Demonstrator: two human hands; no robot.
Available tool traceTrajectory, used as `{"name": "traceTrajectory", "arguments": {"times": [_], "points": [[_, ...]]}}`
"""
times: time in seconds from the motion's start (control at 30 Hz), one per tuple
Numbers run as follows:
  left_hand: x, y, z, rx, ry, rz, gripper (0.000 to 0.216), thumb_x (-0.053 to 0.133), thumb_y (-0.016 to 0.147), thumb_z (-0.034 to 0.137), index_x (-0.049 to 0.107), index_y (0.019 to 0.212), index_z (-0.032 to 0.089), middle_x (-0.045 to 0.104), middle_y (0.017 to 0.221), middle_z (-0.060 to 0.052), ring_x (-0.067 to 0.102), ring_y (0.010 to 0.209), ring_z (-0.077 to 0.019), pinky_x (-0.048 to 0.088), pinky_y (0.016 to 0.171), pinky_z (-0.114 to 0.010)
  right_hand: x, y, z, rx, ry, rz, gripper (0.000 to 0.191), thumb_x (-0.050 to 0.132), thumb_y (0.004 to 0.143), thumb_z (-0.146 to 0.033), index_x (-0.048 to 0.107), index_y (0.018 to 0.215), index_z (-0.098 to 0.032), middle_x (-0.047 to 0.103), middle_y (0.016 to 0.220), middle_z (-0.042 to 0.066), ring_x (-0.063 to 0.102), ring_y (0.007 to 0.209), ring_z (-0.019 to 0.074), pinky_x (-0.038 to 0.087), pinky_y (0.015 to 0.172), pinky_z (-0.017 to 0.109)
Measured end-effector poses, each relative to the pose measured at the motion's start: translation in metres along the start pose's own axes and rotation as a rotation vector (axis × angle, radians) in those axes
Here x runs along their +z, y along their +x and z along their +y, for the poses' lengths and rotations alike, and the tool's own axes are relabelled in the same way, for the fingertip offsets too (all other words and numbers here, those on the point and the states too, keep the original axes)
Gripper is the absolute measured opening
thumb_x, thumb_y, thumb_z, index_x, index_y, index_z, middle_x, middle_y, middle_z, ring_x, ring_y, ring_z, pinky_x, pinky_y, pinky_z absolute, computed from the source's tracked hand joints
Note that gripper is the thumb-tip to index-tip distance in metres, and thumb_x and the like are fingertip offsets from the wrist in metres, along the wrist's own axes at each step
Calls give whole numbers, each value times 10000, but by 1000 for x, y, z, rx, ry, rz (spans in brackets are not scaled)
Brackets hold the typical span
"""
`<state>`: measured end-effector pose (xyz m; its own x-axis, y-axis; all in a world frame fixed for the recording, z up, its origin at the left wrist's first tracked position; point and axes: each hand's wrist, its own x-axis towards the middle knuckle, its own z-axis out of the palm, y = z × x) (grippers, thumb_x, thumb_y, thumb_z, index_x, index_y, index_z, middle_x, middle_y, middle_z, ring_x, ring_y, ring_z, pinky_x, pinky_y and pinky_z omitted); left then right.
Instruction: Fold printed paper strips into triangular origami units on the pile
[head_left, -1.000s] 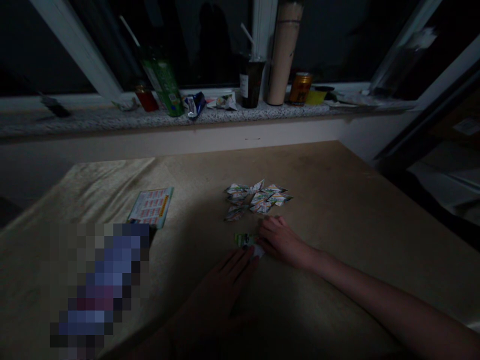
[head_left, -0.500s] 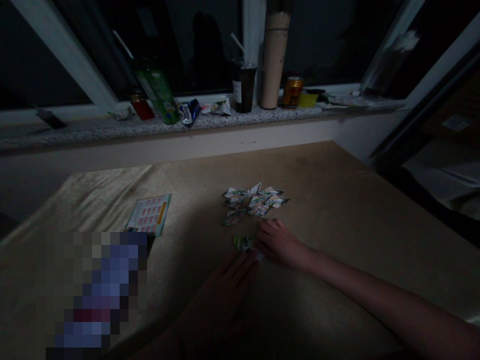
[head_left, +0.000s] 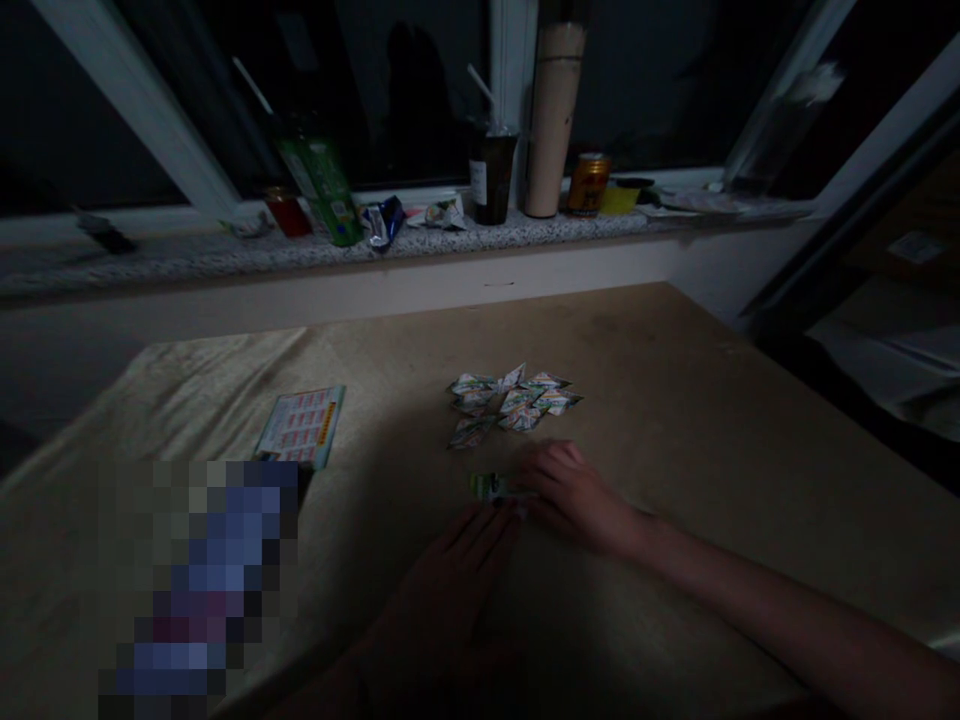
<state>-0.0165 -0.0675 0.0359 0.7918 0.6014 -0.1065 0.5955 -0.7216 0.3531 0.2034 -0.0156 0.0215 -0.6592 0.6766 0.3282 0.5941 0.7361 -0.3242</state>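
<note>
A small green and white printed paper [head_left: 491,487] lies on the table in front of me, partly covered by both hands. My left hand [head_left: 454,565] rests flat with its fingers stretched out, the fingertips on the near edge of the paper. At the paper's right end, my right hand [head_left: 574,495] has its fingers curled and closed on it; the fingertips are dim and partly hidden. Just beyond the hands sits a cluster of several folded, pointed paper pieces [head_left: 521,400] with coloured print, lying close together.
A printed card [head_left: 302,425] lies on the left of the brown table [head_left: 660,360], beside a blurred-out blue patch [head_left: 225,560]. Along the windowsill [head_left: 435,240] stand a green bottle [head_left: 326,195], a dark cup with a straw [head_left: 491,180], a tall flask [head_left: 553,125] and a golden can [head_left: 589,185].
My right hand has shifted slightly right and nearer to me along the paper. My left hand stays flat on the paper's near edge. The folded pieces lie as before.
</note>
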Motion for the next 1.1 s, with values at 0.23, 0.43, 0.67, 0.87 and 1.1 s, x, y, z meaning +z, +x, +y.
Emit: {"name": "traceTrajectory", "arguments": {"times": [0.23,0.43,0.67,0.87,1.1], "points": [[5,-1,-2,16,-17,38,872,483,781,593,111,1426,140,167,1483,-105,163,1340,-282,156,1098,-424,-11,-28,-23,25,-64,-47,350,516,853,-300,537,1196,-234,499,1274,77,397,1180,265,321,968,467],[5,-1,-4,37,33,-7,838,462,805,570,150,1413,86,155,1476,-153,137,1342,-300,161,1093,-432,-13,-32,-26,59,-61,-101,384,503,860,-308,500,1238,-244,418,1362,61,310,1276,258,265,1036,507],[7,-7,-10,99,51,10,732,442,838,534,234,1391,103,92,1491,-130,77,1351,-298,154,1097,-442,-12,-33,-25,60,-35,-86,365,510,862,-306,517,1221,-240,463,1324,72,379,1240,242,270,1040,512],[7,-7,-9,62,46,6,766,441,839,531,135,1422,140,96,1494,-104,102,1353,-273,179,1091,-430,-9,-33,-24,63,-49,-76,364,521,855,-312,524,1213,-245,477,1312,76,399,1227,244,274,1038,520],[3,-5,-7,51,74,-33,761,404,849,556,118,1426,150,90,1496,-90,83,1355,-268,146,1096,-419,-8,-34,-26,75,-101,-87,378,506,859,-317,513,1229,-241,344,1406,96,320,1279,273,270,1035,529]]}}
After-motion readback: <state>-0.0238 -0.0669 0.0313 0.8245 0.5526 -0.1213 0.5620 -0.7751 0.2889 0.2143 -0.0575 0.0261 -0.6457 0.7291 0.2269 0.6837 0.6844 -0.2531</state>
